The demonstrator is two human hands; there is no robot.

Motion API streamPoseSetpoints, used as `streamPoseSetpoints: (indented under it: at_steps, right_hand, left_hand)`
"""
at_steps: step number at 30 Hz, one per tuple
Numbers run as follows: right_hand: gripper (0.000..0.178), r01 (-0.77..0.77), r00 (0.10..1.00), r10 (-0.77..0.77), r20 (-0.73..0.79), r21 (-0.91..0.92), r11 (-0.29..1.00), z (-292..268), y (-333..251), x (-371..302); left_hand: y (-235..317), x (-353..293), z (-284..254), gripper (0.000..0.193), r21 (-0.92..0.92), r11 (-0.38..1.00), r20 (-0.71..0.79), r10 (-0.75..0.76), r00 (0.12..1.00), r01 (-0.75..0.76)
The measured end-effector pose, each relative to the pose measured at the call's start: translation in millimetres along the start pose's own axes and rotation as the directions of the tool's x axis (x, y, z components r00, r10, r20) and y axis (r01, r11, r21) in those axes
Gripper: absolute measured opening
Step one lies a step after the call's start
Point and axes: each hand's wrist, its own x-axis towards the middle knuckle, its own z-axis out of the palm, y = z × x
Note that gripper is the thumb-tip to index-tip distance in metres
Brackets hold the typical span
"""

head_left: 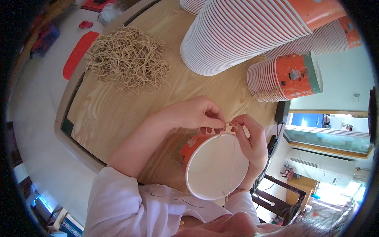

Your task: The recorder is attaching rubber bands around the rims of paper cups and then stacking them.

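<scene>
A large paper cup [207, 166], white inside with an orange printed outer wall, sits in front of me with its mouth tipped toward me. A thin tan string [233, 158] runs across the mouth from the far rim to the near rim, where a short end sticks out. At the far rim my left hand [201, 114] pinches the string, its fingers bent. Close beside it, my right hand [253, 140] grips the same string between thumb and fingers, with a small loop between the hands. My right wrist passes along the cup's right side.
A loose heap of tan strings [130, 59] lies at the table's far left. Long nested stacks of white-rimmed paper cups [237, 39] fill the far right, with a shorter orange stack [292, 77] nearer. A black box [282, 112] stands by the right edge.
</scene>
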Motion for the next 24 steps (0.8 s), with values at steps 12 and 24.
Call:
streamPoseSetpoints:
  at_steps: [12, 24]
  right_hand:
    - [0.011, 0.084, 0.996, -0.081, 0.046, -0.076, 0.994, -1.5, -2.3, 1.3]
    - [0.01, 0.053, 0.999, -0.053, 0.007, -0.071, 0.996, -7.8, -1.6, -2.7]
  left_hand:
    - [-9.1, 0.2, 3.8, 0.018, 0.045, 0.998, -0.018, 0.035, 0.999, -0.034]
    - [-17.4, -21.1, 5.3, 0.019, 0.053, 0.995, 0.023, 0.088, 0.996, -0.089]
